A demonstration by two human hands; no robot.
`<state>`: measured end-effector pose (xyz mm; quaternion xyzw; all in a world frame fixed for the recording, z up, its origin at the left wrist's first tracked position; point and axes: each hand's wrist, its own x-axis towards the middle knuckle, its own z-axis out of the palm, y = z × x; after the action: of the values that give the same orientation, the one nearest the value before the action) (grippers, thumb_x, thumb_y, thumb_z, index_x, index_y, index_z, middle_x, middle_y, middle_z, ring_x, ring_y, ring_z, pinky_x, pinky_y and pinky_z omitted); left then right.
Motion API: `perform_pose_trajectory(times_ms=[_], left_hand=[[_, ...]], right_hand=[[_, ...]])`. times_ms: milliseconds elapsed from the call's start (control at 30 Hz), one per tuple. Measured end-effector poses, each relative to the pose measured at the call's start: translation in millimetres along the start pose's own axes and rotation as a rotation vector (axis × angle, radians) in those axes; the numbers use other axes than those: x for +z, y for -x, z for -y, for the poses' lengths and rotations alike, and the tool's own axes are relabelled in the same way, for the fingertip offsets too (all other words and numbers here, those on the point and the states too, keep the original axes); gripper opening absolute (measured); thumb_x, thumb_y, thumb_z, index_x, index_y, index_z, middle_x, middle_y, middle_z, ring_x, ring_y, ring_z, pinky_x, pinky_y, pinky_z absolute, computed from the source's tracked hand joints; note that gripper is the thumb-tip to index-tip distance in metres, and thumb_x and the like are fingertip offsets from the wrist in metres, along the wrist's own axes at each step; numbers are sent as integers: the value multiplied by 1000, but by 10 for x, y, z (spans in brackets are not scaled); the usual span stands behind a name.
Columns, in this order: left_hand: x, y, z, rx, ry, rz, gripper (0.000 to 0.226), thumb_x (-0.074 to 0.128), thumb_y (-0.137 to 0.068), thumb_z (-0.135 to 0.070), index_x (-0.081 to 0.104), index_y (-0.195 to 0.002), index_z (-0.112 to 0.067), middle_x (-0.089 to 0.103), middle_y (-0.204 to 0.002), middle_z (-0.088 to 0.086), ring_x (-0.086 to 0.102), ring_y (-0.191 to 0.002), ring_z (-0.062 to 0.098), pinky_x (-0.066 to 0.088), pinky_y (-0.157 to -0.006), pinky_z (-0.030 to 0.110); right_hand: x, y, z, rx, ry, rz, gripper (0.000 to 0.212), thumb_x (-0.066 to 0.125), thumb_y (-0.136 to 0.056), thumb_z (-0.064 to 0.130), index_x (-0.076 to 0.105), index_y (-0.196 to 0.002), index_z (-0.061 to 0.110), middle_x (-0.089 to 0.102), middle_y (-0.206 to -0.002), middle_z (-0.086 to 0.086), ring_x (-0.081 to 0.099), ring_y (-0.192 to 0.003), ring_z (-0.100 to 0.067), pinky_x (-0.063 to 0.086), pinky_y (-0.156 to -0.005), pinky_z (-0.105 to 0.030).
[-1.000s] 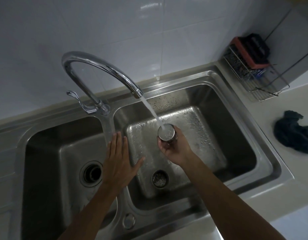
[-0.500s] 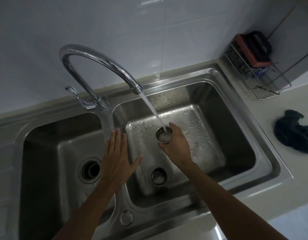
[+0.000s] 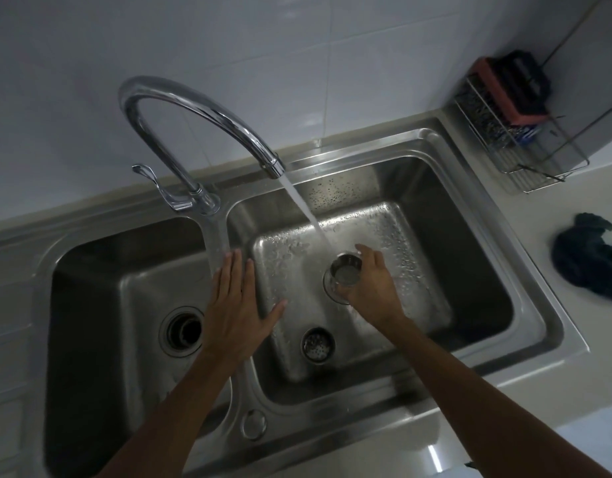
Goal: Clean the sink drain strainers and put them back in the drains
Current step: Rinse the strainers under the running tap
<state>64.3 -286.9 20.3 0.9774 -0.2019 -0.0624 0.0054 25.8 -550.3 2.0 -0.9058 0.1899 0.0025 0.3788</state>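
Note:
A round steel drain strainer (image 3: pixel 347 271) is held over the right basin (image 3: pixel 476 291) by my right hand (image 3: pixel 373 288), fingers curled round its rim, its mesh facing up. The water stream from the faucet (image 3: pixel 208 119) falls just behind it. A second strainer (image 3: pixel 317 346) sits on the right basin's floor near the front. The left basin's drain (image 3: pixel 182 331) is an open dark hole. My left hand (image 3: pixel 237 305) lies flat, fingers straight, on the divider between the two basins.
A wire rack (image 3: pixel 518 139) with a red and black sponge stands on the counter at the back right. A dark cloth (image 3: pixel 590 257) lies crumpled on the counter right of the sink. The faucet lever (image 3: pixel 152 184) points left.
My right hand has turned the strainer and lowered it toward the right basin's floor, slightly out of the stream. My left hand has stayed on the divider.

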Motion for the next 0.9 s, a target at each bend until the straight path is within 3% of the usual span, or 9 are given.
perform_pose_trajectory(times_ms=[100, 200, 300, 500, 600, 700, 767, 833, 900], left_hand=[[-16, 5, -3, 0, 4, -11, 111, 17, -92, -87, 17, -163, -2, -5, -173, 18, -9, -161, 30, 4, -130, 48], [-21, 6, -1, -1, 0, -7, 111, 15, -92, -88, 17, -163, -3, -6, -173, 18, -10, -161, 30, 5, -130, 49], [-11, 0, 1, -2, 7, -10, 111, 18, -92, -87, 17, -163, -2, -6, -173, 18, -9, -161, 30, 6, -130, 49], [8, 4, 19, -1, 4, -22, 109, 22, -93, -86, 19, -163, -3, -4, -173, 17, -8, -161, 30, 7, -130, 49], [-10, -2, 10, -4, -3, -10, 109, 21, -93, -87, 18, -163, -3, -6, -172, 18, -9, -161, 30, 4, -130, 48], [-22, -3, 5, -8, 9, -12, 109, 21, -93, -86, 17, -163, -3, -7, -172, 17, -10, -161, 30, 5, -130, 48], [-33, 1, -4, -9, 15, -7, 108, 22, -93, -86, 16, -163, -4, -8, -172, 17, -11, -161, 30, 6, -131, 49], [-38, 4, -7, -7, 27, -16, 108, 24, -93, -85, 16, -163, -3, -7, -172, 17, -9, -161, 30, 8, -131, 50], [-45, 6, -11, -5, 28, -14, 107, 25, -93, -84, 16, -163, -3, -7, -172, 18, -8, -161, 30, 9, -131, 51]], right_hand=[[5, -128, 86, -42, -27, -5, 94, 90, -69, 18, 38, -147, 12, 42, -140, -14, 55, -118, -29, 49, -95, -28], [98, -116, 118, -154, -32, 84, 95, 92, -65, 19, 39, -144, 14, 43, -136, -10, 57, -116, -25, 56, -94, -34], [91, -130, 17, -99, -42, 28, 93, 93, -65, 21, 41, -142, 16, 45, -136, -8, 55, -112, -18, 47, -86, -18], [129, -47, -46, -136, -20, 77, 90, 92, -65, 27, 42, -140, 25, 49, -134, 1, 54, -106, -10, 49, -86, -23], [57, 11, -223, 201, -201, 97, 66, 95, -63, 31, 56, -117, 33, 63, -113, 6, 63, -94, -6, 52, -76, -14], [-24, 23, -369, 806, -645, 228, 52, 88, -70, 42, 67, -109, 14, 71, -97, -9, 69, -79, -20, 57, -57, -30], [-49, 51, -456, 1024, -832, 315, 45, 83, -78, 41, 70, -109, 11, 69, -94, -13, 67, -77, -24, 56, -53, -29], [-42, 71, -536, 1117, -927, 330, 39, 83, -80, 36, 70, -109, 13, 67, -103, -14, 66, -89, -26, 59, -56, -32], [-13, 91, -618, 1043, -852, 337, 36, 84, -80, 29, 68, -108, 13, 65, -115, -14, 65, -99, -28, 61, -67, -35]])
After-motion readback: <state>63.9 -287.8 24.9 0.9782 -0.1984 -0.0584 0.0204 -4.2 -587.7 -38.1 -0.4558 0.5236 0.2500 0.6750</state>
